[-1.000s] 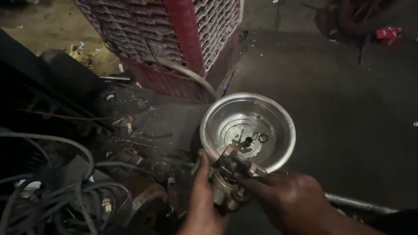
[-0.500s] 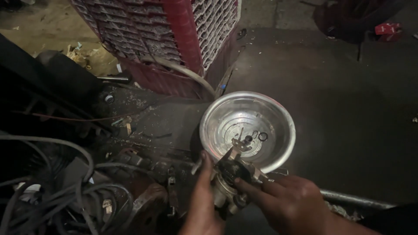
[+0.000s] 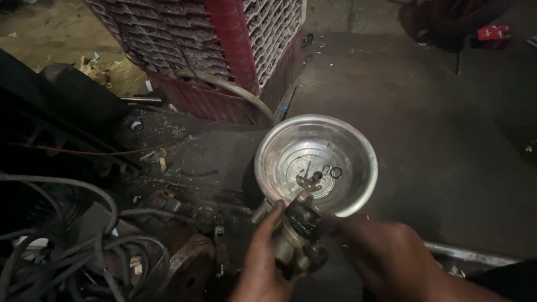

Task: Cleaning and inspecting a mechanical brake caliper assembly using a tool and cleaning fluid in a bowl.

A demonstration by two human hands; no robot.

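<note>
Both our hands on one small grimy metal part point(image 3: 296, 237), held at the near rim of the bowl, just over its edge.

Left hand point(image 3: 262, 263): grip closed round the part's left side, thumb up along it, fingers wrapped under. Right hand point(image 3: 391, 257): grip pinched onto the part's right side, fingertips point(image 3: 330, 223) touching it, palm off. Can't tell exactly what the part is; looks like a small cast body with a dark top piece and a rounded lower end.

Counts:
- 1 part in hand
- 1 shiny metal bowl point(image 3: 358, 140), round, sitting upright
- in the bowl: 2 small dark rings point(image 3: 331, 171) side by side, plus a few small bits point(image 3: 307, 178) near the centre, one thin and pin-like; too small to count for sure
- 1 red plastic crate point(image 3: 224, 45) with grid sides, behind the bowl
- 1 pale hose point(image 3: 229, 89) curving along the crate's base toward the bowl
- 1 metal pipe point(image 3: 475, 254) lying at lower right, just beyond our right wrist

Surface: bowl rests on a dark, dirty floor point(image 3: 436, 123), concrete-looking, with grit and scraps. Left of us a tangle of grey cables point(image 3: 61, 246) over oily machine parts point(image 3: 179, 207). Small red object point(image 3: 493, 32) at top right, well apart from everything. Lighting dim, brightest on the bowl.
</note>
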